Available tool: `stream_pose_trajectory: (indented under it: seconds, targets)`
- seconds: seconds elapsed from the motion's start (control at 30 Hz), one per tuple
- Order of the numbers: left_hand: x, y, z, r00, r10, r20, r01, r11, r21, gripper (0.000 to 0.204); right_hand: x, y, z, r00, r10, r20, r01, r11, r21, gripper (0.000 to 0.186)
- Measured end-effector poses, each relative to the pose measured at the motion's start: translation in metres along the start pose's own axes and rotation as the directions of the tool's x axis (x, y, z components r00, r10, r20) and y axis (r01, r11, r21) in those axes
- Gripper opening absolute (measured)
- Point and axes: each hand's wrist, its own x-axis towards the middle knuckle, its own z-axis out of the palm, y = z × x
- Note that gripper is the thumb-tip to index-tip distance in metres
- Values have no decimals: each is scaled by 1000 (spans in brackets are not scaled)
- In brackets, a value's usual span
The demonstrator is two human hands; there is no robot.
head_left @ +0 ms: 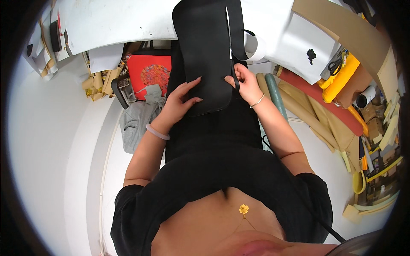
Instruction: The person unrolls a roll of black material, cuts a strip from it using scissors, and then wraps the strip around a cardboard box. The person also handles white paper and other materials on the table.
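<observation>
White worktable (128, 21), pale floor (51, 141), rolled materials (307, 111) right.

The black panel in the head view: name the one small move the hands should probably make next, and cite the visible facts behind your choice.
Probably slide the strap inward to square it along the black panel's right edge. The left hand lies flat on the panel's lower part, pinning it, while the right hand pinches the strap's lower end at that edge; higher up the strap loops away to the right.
</observation>
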Motion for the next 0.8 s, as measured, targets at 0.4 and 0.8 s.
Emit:
stream_pose_trajectory:
  seconds: [0.4, 0.8]
  targets:
    - [2, -19, 7, 1000, 22, -7, -22, 1000, -6, 68, 6, 24, 1, 998, -7, -67, 6, 1000, -5, 30]
    - [76, 56, -14, 684, 724, -92, -320, 411, 854, 54, 16, 51, -8, 987, -106, -123, 83, 981, -176, 44]
